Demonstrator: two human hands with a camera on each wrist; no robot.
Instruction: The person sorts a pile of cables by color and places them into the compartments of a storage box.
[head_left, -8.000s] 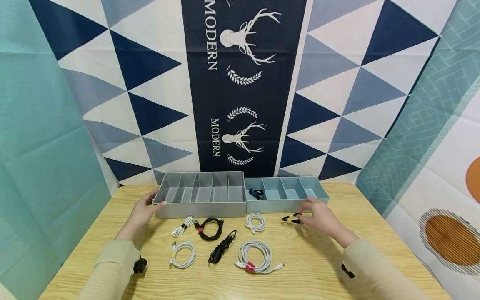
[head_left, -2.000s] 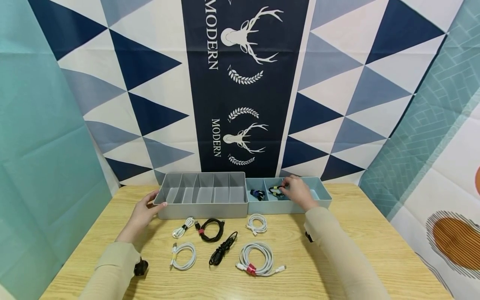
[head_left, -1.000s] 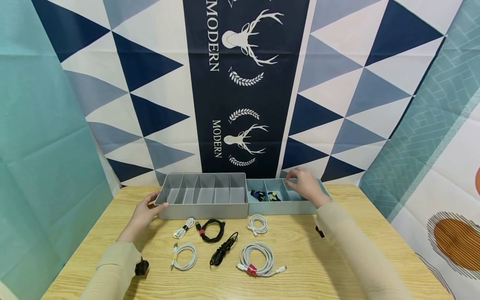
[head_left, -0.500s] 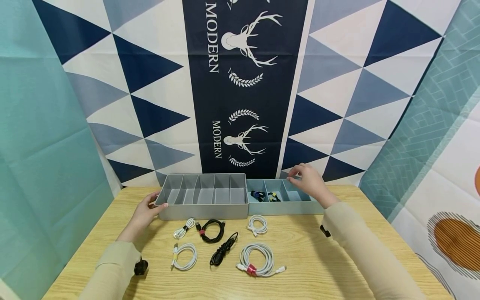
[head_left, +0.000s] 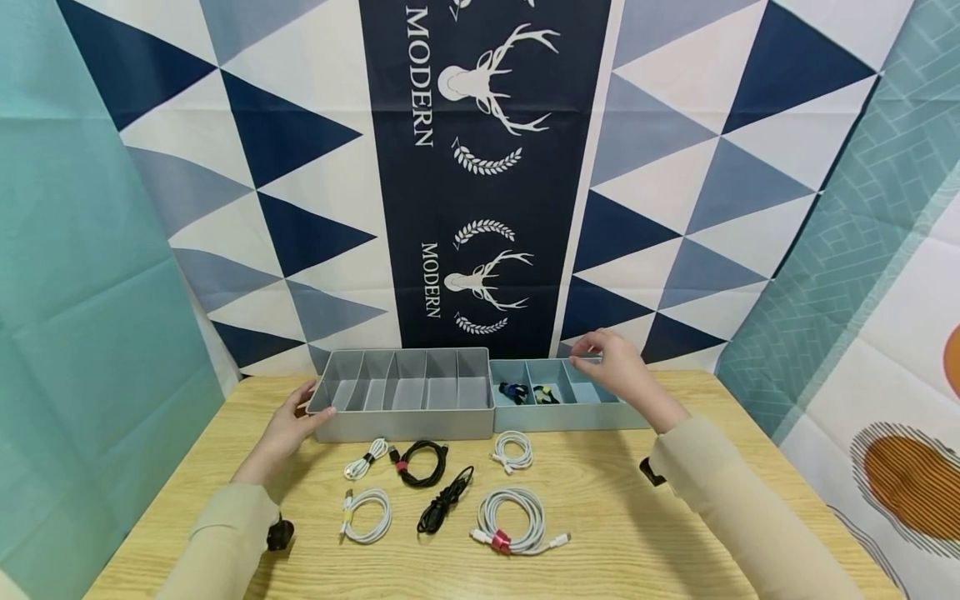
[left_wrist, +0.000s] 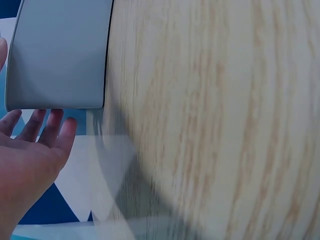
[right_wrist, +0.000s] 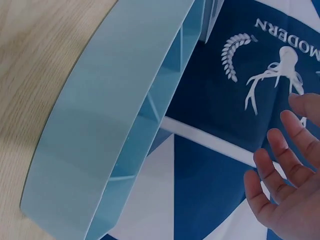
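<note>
My left hand holds the left end of a grey divided box. Its thumb lies at the front corner; in the left wrist view the fingertips meet the end wall. Beside that box stands a lower light-blue divided box. In its leftmost compartment lies a black cable with a blue band; one compartment over is a short black cable with yellow on it. Raised over the blue box's right part, my right hand has loosely bent fingers and holds nothing, hiding the right compartments in the head view.
On the table before the boxes lie white cables, one with a black band, one with a yellow band, a small coil and a large red-banded coil. A red-banded black cable and a black bundle lie among them.
My right hand carried the black and yellow cable from the table into the blue box's second compartment, let go, then lifted up and right. My left hand stayed at the grey box.
</note>
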